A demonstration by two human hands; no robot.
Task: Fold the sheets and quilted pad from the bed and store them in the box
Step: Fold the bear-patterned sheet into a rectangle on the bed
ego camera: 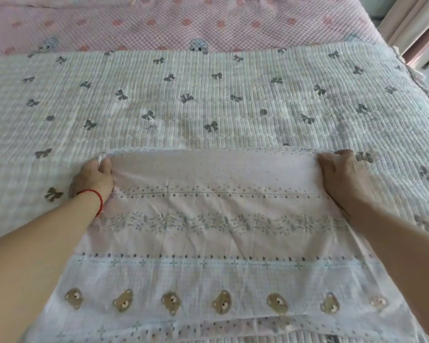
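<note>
- Left hand (93, 178), a red cord bracelet (98, 199) worn at its wrist: fingers are curled tight round the far left corner of the sheet, where the cloth is bunched in the grip.
- Folded pale pink cotton sheet (208, 238) is laid flat in the near centre, on top of the quilted pad. Bands are printed across it: small grey dots, a grey leafy garland, blue crosses, and a row of brown bear faces along the near part. Its far edge is held taut between the two hands.
- White ribbed quilted pad with grey bow prints (208, 100) is spread over the bed beneath and beyond the sheet, reaching to both sides of the view.
- Pink quilted cover with red and blue motifs (208, 18) is seen at the far side, partly under the pad's far edge.
- Right hand (342, 174): knuckles up, fingers curled over the far right corner of the sheet, the edge pinched beneath them.
</note>
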